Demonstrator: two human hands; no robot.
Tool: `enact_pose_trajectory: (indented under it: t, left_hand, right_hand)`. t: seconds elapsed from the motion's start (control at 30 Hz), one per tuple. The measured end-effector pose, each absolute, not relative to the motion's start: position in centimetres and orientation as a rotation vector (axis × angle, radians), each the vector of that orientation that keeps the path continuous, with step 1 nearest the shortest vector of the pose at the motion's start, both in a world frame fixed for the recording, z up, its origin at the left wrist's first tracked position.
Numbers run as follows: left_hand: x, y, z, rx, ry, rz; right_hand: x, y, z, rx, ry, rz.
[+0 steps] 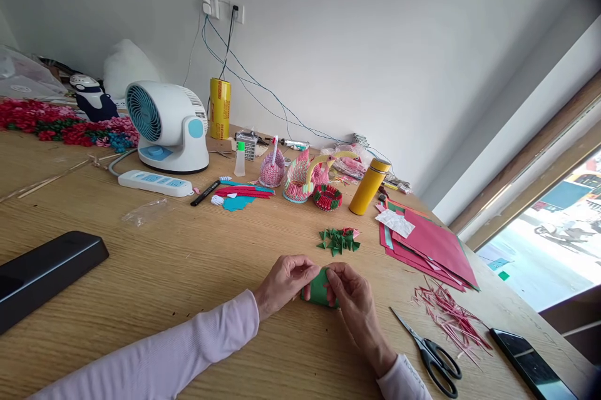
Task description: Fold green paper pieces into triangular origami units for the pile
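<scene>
Both bare hands meet at the near middle of the table [225, 256]. The left hand [287, 282] has its grip narrowed on the upper left edge of a small green paper [320, 284], between thumb and finger; the right hand [355, 292] pinches the upper right edge the same way. The green paper is held between the two hands; whether its lower edge touches the table cannot be told.

Just beyond the hands lies a cluster of green folded pieces [342, 242]. To the right of the right hand, the scissors [427, 350] lie with their blades apart, beside red paper strips [453, 320] and, at the near right, a dark phone [535, 365]. Farther off on the right, a white scrap [395, 223] lies on red sheets [436, 250]. A yellow flask [369, 190] stands upright near a red-and-green ring [327, 198].
</scene>
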State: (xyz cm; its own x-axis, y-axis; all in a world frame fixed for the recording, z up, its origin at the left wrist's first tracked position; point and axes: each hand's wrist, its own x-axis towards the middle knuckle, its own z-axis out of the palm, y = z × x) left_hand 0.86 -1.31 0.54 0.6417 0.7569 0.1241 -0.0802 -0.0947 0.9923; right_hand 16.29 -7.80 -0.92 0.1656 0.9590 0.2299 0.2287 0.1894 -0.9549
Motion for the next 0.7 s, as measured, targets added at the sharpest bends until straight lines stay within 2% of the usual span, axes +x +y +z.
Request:
enact_pose_trajectory:
  t: [0.7]
  left_hand:
    - [0.58,-1.6,0.72,1.202,0.382,0.616]
  right_hand:
    - [15.55,-8.23,-0.24,-1.152,-1.124,0.935]
